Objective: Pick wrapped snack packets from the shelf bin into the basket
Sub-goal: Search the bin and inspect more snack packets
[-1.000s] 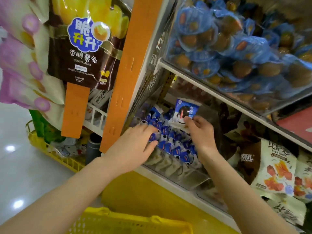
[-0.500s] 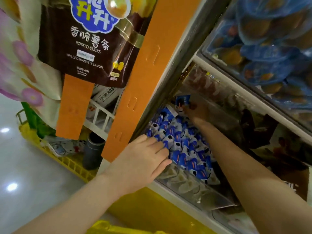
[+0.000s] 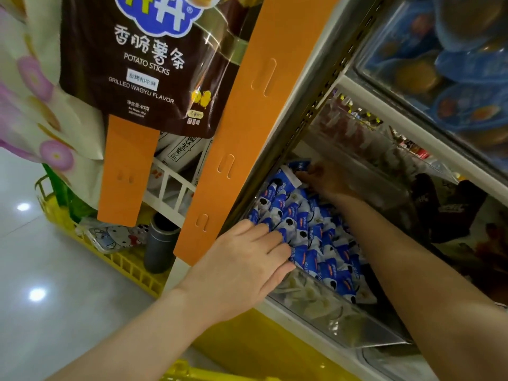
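Note:
A clear shelf bin (image 3: 332, 320) holds a heap of blue-and-white wrapped snack packets (image 3: 310, 237). My left hand (image 3: 244, 265) lies at the bin's near left corner, its straight fingers resting on the front packets. My right hand (image 3: 327, 181) reaches deep into the shadowed back of the bin, where it pinches one blue packet (image 3: 300, 165) against the rear left corner. Only a strip of the yellow basket (image 3: 189, 373) rim shows, at the bottom edge below my left arm.
An orange upright strip (image 3: 242, 133) and a hanging potato-stick bag (image 3: 154, 67) are left of the bin. A second yellow basket (image 3: 129, 266) on the floor holds a dark bottle (image 3: 159, 243). The shelf above carries blue-wrapped snacks (image 3: 461, 86); darker bags fill the neighbouring bin (image 3: 450, 210).
My right hand has carried the blue packet from above the heap to the bin's back corner. The view has moved closer and lower. My left hand stays on the front packets.

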Demonstrator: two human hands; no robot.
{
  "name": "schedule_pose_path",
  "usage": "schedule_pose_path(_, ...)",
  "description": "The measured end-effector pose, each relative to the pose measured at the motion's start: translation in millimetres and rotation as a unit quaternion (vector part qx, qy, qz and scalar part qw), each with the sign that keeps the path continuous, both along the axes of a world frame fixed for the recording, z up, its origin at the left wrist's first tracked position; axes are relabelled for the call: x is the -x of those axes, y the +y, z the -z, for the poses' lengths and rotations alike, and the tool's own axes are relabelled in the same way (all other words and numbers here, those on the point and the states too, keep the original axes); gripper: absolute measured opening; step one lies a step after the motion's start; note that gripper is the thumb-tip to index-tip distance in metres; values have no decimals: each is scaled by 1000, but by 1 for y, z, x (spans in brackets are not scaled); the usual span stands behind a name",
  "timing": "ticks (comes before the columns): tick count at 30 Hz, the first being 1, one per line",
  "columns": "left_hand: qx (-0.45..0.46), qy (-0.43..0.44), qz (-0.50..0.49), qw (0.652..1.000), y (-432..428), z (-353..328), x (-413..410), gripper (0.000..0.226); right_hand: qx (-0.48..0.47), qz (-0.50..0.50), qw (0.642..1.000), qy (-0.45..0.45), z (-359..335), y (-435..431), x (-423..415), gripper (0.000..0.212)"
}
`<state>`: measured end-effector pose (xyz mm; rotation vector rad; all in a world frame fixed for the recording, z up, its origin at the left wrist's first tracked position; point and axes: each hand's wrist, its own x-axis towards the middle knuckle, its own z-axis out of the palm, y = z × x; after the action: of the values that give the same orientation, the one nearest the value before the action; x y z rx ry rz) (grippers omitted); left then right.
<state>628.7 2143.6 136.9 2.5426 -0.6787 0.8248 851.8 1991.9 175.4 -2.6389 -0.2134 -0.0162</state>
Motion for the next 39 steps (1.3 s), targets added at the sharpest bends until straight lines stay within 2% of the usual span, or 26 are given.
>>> schedule_pose_path(4, -2, 4, 1, 1000, 0, 0, 0, 33, 13, -41, 999, -22, -8, -13, 1, 18)
schedule_pose_path(7, -1, 10, 2, 1000, 0, 0, 0, 34, -7, 0, 996, -86, -11, -22, 2, 25)
schedule_pose_path(10, 4, 18, 6, 1000, 0, -1, 1, 33, 68, 21, 997, -22, -10, -25, 3, 25)
schedule_pose_path(12, 6, 23, 8, 1000, 0, -1, 2, 34, 120, 30, 992, 21, -7, -22, 4, 32)
schedule_pose_path(14, 4, 27, 11, 1000, 0, -2, 2, 34, 127, 34, 991, 30, -6, -18, 3, 38)
schedule_pose_path(17, 3, 32, 11, 999, 1, -3, 3, 33, 96, 41, 994, 34, -5, -15, 2, 42)
schedule_pose_path(20, 1, 41, 7, 999, 1, -5, 4, 32, 32, 64, 997, 22, -4, -14, 4, 31)
schedule_pose_path(22, -8, 48, 4, 999, 2, -7, 5, 33, -14, 99, 994, -35, -5, -15, 9, 27)
schedule_pose_path(25, -15, 66, -1, 998, 1, -9, 8, 38, -76, 145, 978, -130, -18, -17, 26, 32)
schedule_pose_path(29, -16, 113, -38, 993, -4, -15, 17, 45, -109, 134, 964, -204, -41, -16, 66, 27)
schedule_pose_path(32, 52, 142, -39, 988, -9, -17, 29, 38, -187, 63, 955, -221, -52, -17, 112, 23)
schedule_pose_path(35, 183, 179, -34, 966, -16, -22, 49, 37, -237, 12, 945, -227, -55, -21, 165, 11)
schedule_pose_path(37, 290, 216, -33, 932, -23, -26, 61, 37, -279, -24, 940, -193, -52, -23, 203, 8)
schedule_pose_path(39, 423, 264, -14, 867, -29, -30, 72, 30, -302, -56, 941, -144, -42, -27, 238, 9)
